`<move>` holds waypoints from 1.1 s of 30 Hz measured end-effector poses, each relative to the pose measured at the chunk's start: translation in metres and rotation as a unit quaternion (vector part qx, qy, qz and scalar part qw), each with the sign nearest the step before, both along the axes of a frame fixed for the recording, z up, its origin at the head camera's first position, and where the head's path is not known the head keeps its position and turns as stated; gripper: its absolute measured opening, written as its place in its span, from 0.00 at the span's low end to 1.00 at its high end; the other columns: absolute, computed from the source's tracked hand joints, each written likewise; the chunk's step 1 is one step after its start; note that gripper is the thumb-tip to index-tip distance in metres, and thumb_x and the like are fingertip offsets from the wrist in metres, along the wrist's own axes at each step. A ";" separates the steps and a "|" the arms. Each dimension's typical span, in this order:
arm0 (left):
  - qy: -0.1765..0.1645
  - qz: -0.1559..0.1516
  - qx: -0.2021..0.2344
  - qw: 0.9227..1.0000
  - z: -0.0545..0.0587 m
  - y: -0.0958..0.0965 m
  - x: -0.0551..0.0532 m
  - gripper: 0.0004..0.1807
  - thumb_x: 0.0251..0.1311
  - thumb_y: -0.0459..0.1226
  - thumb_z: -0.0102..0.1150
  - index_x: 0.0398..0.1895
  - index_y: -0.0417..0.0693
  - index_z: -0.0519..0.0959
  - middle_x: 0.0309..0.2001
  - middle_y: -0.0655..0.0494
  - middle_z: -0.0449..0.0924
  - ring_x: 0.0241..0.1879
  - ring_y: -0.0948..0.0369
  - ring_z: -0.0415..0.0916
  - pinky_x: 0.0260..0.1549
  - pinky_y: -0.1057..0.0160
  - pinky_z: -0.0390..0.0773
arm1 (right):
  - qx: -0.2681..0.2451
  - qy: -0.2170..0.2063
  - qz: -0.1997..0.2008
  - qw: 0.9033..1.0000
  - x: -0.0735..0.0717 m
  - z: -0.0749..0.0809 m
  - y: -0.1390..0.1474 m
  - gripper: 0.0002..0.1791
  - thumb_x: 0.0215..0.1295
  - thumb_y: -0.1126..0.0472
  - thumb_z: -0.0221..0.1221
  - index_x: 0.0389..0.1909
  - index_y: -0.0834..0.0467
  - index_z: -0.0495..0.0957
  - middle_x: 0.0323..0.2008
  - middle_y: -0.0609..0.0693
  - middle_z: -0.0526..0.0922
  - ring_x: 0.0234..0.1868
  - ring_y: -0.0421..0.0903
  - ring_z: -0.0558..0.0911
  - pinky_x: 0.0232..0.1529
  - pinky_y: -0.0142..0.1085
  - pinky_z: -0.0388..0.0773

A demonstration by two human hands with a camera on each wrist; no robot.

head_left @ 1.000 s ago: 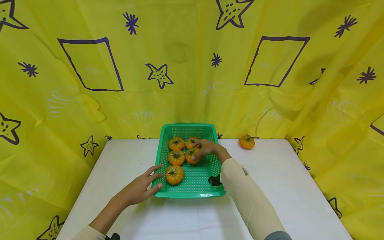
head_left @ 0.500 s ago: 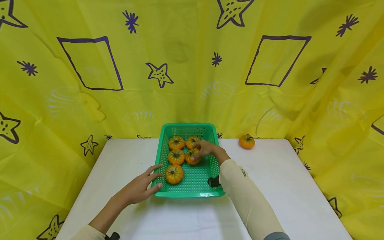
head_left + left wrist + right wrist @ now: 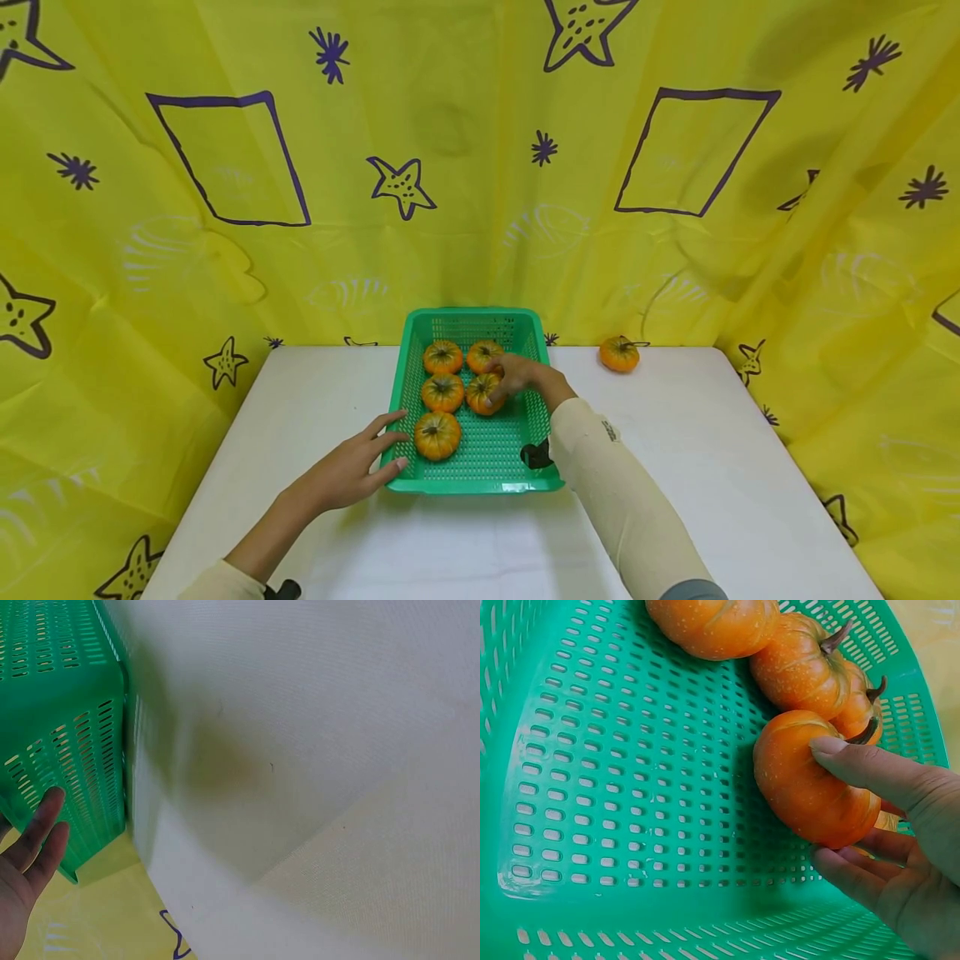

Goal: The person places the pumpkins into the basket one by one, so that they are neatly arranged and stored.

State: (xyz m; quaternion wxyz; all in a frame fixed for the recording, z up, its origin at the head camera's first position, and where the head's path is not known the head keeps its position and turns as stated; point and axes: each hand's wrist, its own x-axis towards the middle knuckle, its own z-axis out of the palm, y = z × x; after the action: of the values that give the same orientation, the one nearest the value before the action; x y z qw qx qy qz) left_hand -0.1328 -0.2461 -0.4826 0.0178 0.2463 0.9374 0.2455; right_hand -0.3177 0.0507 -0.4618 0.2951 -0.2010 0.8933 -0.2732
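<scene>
A green perforated plastic basket (image 3: 480,485) holds several small orange pumpkins. My right hand (image 3: 519,375) reaches in from the right and grips one pumpkin (image 3: 806,776) beside the middle of the group. In the right wrist view its thumb lies on top near the stem and the fingers curl at the lower side. My left hand (image 3: 352,467) rests at the basket's left rim with fingers spread. In the left wrist view, its fingers (image 3: 46,840) lie against the outer wall. A large pumpkin (image 3: 437,436) sits nearest the left hand; two more pumpkins (image 3: 442,392) stand behind it.
Another pumpkin (image 3: 618,354) lies on the white table (image 3: 675,433) at the back right, outside the basket. A yellow patterned curtain (image 3: 465,250) hangs behind and along both sides. A black strap end (image 3: 536,455) shows by the right sleeve.
Very little differs. The right thumb has shifted slightly to the right on the gripped pumpkin. The left hand and basket keep their places.
</scene>
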 end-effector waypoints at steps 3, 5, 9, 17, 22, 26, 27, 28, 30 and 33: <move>-0.001 0.001 -0.001 1.000 0.000 0.000 0.000 0.25 0.75 0.53 0.48 0.63 0.48 0.76 0.77 0.49 0.57 0.62 0.46 0.76 0.54 0.43 0.79 | 0.008 0.006 0.002 1.000 -0.001 0.000 0.001 0.40 0.57 0.57 0.74 0.69 0.60 0.68 0.69 0.62 0.68 0.65 0.57 0.72 0.60 0.47 0.76; -0.002 0.001 -0.002 1.000 0.000 0.001 0.000 0.25 0.75 0.54 0.48 0.63 0.49 0.76 0.77 0.49 0.57 0.62 0.46 0.76 0.54 0.43 0.79 | 0.011 0.008 0.001 1.000 -0.001 0.000 0.001 0.40 0.57 0.56 0.74 0.69 0.61 0.68 0.68 0.63 0.68 0.65 0.58 0.72 0.62 0.48 0.75; 0.001 0.002 -0.003 1.000 0.001 0.001 0.000 0.25 0.75 0.54 0.48 0.63 0.49 0.76 0.77 0.49 0.57 0.62 0.46 0.76 0.55 0.43 0.79 | 0.014 0.005 -0.002 1.000 0.000 0.001 0.002 0.41 0.56 0.57 0.74 0.69 0.61 0.68 0.68 0.63 0.68 0.66 0.58 0.71 0.64 0.49 0.73; 0.005 0.001 0.001 1.000 0.000 0.001 0.000 0.24 0.75 0.53 0.48 0.63 0.49 0.76 0.77 0.50 0.57 0.60 0.47 0.77 0.53 0.43 0.80 | 0.017 0.000 -0.002 1.000 0.001 0.003 0.002 0.40 0.55 0.60 0.74 0.68 0.62 0.69 0.66 0.63 0.71 0.65 0.58 0.73 0.63 0.48 0.75; 0.006 0.001 0.000 1.000 -0.001 0.000 0.001 0.25 0.75 0.54 0.48 0.63 0.49 0.76 0.77 0.50 0.57 0.60 0.47 0.78 0.53 0.44 0.80 | 0.018 -0.005 -0.001 1.000 0.002 0.003 0.002 0.39 0.56 0.61 0.73 0.68 0.62 0.68 0.64 0.64 0.72 0.63 0.58 0.74 0.60 0.47 0.77; 0.006 0.002 0.000 1.000 -0.001 0.000 0.001 0.25 0.75 0.54 0.48 0.63 0.49 0.76 0.77 0.50 0.57 0.60 0.47 0.78 0.53 0.44 0.80 | 0.023 -0.001 -0.002 1.000 0.002 0.004 0.002 0.40 0.57 0.58 0.73 0.69 0.61 0.68 0.63 0.64 0.73 0.64 0.58 0.74 0.62 0.48 0.75; 0.006 0.002 0.000 1.000 -0.001 0.000 0.001 0.25 0.75 0.54 0.48 0.63 0.49 0.76 0.77 0.50 0.57 0.60 0.47 0.78 0.53 0.44 0.80 | 0.024 0.000 -0.002 1.000 0.002 0.005 0.002 0.40 0.56 0.58 0.73 0.69 0.61 0.68 0.63 0.64 0.73 0.64 0.58 0.73 0.62 0.48 0.75; 0.006 0.002 0.000 1.000 -0.001 0.000 0.001 0.25 0.75 0.54 0.48 0.63 0.49 0.76 0.77 0.50 0.57 0.60 0.47 0.78 0.53 0.44 0.80 | 0.026 0.002 -0.002 1.000 0.002 0.005 0.002 0.40 0.56 0.57 0.74 0.69 0.61 0.68 0.63 0.63 0.73 0.64 0.58 0.74 0.63 0.48 0.75; 0.005 0.002 0.000 1.000 0.000 0.000 0.001 0.25 0.75 0.54 0.48 0.63 0.49 0.76 0.77 0.50 0.57 0.60 0.47 0.78 0.53 0.44 0.80 | 0.029 0.006 -0.001 1.000 0.002 0.005 0.001 0.40 0.55 0.57 0.74 0.68 0.62 0.69 0.63 0.63 0.73 0.64 0.58 0.74 0.63 0.48 0.74; 0.003 0.002 0.000 1.000 0.000 0.000 0.001 0.25 0.75 0.54 0.48 0.63 0.48 0.76 0.77 0.50 0.57 0.61 0.47 0.77 0.54 0.43 0.79 | 0.035 0.013 0.001 0.999 0.001 0.005 0.001 0.40 0.55 0.56 0.74 0.68 0.62 0.69 0.63 0.63 0.73 0.64 0.58 0.73 0.64 0.48 0.74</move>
State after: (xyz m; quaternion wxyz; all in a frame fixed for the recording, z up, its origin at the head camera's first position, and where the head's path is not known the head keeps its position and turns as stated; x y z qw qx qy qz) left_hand -0.1316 -0.2459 -0.4826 0.0148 0.2455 0.9379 0.2446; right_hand -0.3167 0.0515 -0.4572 0.2909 -0.1948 0.9058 -0.2385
